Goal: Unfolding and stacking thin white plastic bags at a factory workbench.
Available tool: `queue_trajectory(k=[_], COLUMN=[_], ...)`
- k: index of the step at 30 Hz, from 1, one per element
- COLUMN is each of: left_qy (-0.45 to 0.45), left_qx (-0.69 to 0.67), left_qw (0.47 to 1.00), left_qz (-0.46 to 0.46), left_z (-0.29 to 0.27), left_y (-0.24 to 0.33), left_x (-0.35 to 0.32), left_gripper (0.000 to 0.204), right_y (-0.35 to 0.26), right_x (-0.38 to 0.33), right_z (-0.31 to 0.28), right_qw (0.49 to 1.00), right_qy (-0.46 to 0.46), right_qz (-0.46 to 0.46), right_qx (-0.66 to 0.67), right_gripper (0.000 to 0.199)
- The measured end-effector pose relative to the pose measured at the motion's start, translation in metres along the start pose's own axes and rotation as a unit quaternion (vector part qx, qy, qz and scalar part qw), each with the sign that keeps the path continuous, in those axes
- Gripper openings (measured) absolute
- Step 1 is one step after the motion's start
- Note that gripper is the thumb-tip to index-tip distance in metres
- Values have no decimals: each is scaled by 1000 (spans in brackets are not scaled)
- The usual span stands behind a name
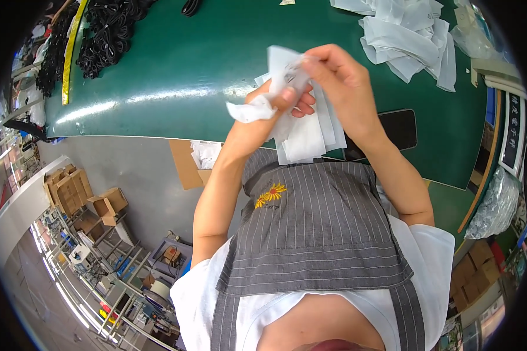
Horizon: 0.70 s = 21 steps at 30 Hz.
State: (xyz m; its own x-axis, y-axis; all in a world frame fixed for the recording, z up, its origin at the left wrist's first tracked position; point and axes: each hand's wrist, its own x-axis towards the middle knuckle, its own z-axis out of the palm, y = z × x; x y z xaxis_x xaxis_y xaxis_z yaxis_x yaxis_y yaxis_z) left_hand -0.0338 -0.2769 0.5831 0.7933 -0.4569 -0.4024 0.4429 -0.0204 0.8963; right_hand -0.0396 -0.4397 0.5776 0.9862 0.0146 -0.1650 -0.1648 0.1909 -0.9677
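Apron: grey pinstriped apron (319, 234) with a small embroidered yellow flower, worn over a white shirt, fills the foreground closest to the lens.
Counter: wide green counter (187, 64) spans the upper frame, its near edge bowed by the lens; its bare middle leaves room to work.
White heap: loose pile of white fabric pieces (410, 35) lies at the far right of the counter, well apart from the hands, seemingly stock within reach.
Black heap: black looped bands (102, 29) are bunched at the far left corner, beside a yellow strip, out of the way.
Dark slab: flat black panel (398, 128) rests on the counter just beyond the right wrist.
Held stack: stack of white fabric strips (304, 131) is raised above the counter's near edge, in front of the chest, hanging downward from the grip so single pieces can fan apart.
Right hand: right hand (339, 82) has fingers closed in a pinch on the top of the stack, bearing its weight.
Left hand: left hand (275, 102) has thumb and fingers pressed together on one crumpled strip, drawn slightly aside from the rest, likely to separate it.
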Motion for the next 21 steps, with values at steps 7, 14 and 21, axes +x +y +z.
queue_trajectory(k=[7,14,21], left_qy=[48,138,151], left_qx=[179,31,-7], left_qw=[980,983,984], left_qz=[-66,114,98], left_z=[-25,-18,-8], left_y=[-20,22,9], left_x=[-19,0,11], left_gripper=[30,32,18], right_y=[6,-5,-2], right_x=[5,3,3], right_z=[-6,-3,-15], right_qw=[994,995,996], right_qy=[41,-30,-43], right_qz=[-106,-91,31], right_qx=[-2,-35,-67], right_gripper=[10,11,17])
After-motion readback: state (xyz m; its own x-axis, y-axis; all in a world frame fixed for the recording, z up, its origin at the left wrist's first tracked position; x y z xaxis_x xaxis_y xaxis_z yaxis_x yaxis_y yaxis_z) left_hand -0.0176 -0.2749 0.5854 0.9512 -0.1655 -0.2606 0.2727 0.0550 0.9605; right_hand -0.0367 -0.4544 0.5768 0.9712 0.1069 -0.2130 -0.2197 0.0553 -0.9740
